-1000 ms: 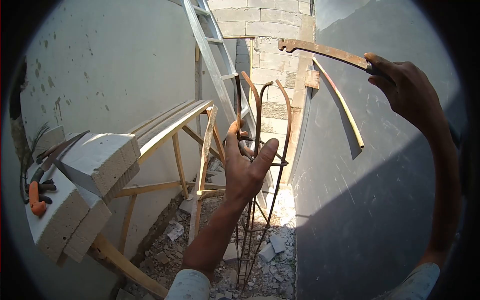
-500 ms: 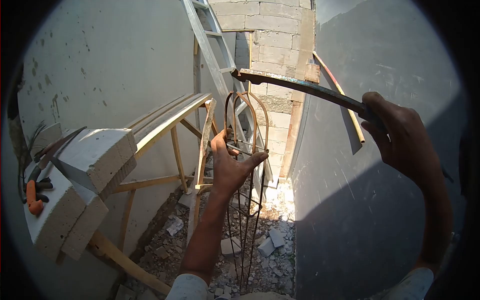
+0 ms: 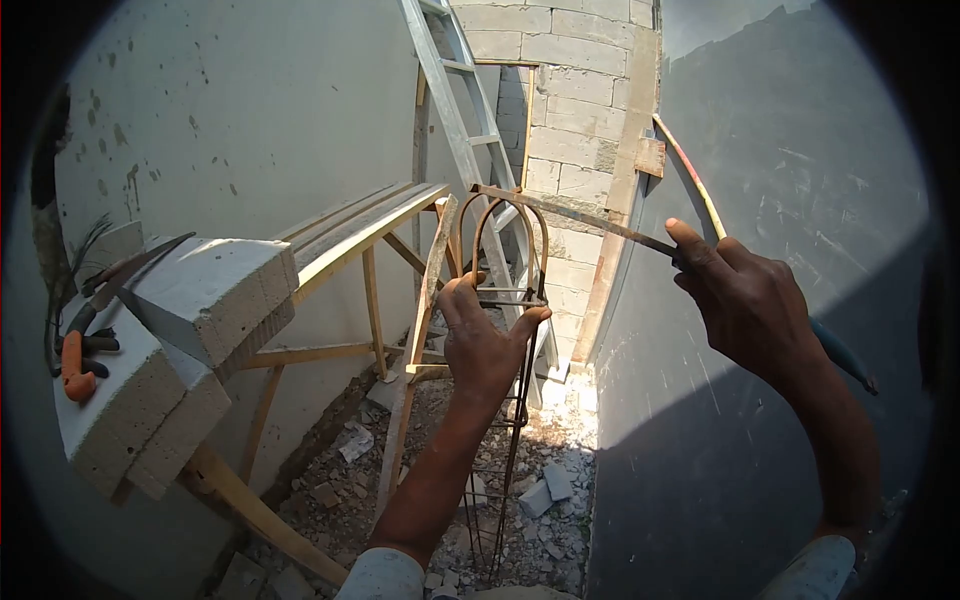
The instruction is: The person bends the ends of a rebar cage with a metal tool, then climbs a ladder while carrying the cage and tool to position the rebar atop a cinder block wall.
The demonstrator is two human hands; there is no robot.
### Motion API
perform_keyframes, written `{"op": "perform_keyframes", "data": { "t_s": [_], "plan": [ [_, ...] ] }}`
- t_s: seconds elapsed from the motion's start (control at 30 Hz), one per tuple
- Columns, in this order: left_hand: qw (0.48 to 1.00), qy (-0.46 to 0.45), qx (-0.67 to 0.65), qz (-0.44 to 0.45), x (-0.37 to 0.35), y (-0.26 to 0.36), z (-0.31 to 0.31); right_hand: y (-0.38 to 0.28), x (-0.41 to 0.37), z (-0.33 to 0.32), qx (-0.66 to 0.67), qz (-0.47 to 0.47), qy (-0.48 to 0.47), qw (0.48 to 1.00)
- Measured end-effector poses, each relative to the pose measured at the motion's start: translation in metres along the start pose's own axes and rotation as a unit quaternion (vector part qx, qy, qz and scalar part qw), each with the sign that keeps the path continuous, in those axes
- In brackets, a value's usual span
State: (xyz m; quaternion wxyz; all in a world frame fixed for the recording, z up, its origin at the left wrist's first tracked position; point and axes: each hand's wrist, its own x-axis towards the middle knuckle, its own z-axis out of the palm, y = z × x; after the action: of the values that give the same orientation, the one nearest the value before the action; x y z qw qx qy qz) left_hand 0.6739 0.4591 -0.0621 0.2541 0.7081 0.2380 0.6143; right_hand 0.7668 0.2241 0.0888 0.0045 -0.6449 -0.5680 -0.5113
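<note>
Straight ahead, a cage [image 3: 498, 296] of thin steel rods stood upright on the rubble [image 3: 345, 470] of a narrow passage, its foot among broken bits of masonry and its top at the height of the hands. The rods were brown with rust and tied together at intervals by small square loops. At the top they curved over into hooks, like a cluster of walking-stick handles.

The left hand [image 3: 485, 345] gripped the cage just under those hooks. Its fingers were curled round a rod on the left side and its thumb was pressed against a rod on the right, level with the top loop. The right hand [image 3: 745, 305] was closed round the handle of a long flat bar [image 3: 580, 220], rusty along its length, with a blue-green end poking out behind the wrist. The bar reached leftward to the tops of the hooked rods (whether its tip actually caught one could not be told).

Behind the cage a metal ladder [image 3: 455, 90] leaned up beside a block wall [image 3: 580, 110]. To the left ran a wooden trestle [image 3: 360, 225], and at its near end lay stacked grey blocks [image 3: 205, 295]. Orange-handled pliers [image 3: 72, 365] rested at the left edge of the lower one. A yellow pipe [image 3: 690, 175] stuck out from the dark grey wall [image 3: 790, 150] on the right, just above the right hand.
</note>
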Motion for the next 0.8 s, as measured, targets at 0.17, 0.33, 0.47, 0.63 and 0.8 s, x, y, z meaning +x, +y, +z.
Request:
{"op": "perform_keyframes", "data": {
  "t_s": [0.17,0.33,0.47,0.63,0.8],
  "plan": [
    [1.000,-0.017,0.010,-0.010,-0.002,0.004,-0.010,0.004,-0.001,0.007,0.048,0.000,0.004,0.999],
    [1.000,-0.012,0.000,0.020,-0.002,0.004,-0.014,0.005,-0.007,0.008,0.027,-0.028,-0.024,0.999],
    [0.998,-0.047,-0.031,0.034,0.000,0.006,-0.030,0.013,-0.012,0.023,0.051,-0.038,0.031,0.998],
    [0.976,0.029,0.099,0.189,0.003,-0.006,-0.035,0.028,-0.015,0.030,0.047,-0.055,0.056,0.996],
    [0.966,-0.106,-0.207,0.108,0.010,-0.026,-0.023,0.040,-0.012,0.031,0.017,-0.087,0.080,0.993]
  ]
}}
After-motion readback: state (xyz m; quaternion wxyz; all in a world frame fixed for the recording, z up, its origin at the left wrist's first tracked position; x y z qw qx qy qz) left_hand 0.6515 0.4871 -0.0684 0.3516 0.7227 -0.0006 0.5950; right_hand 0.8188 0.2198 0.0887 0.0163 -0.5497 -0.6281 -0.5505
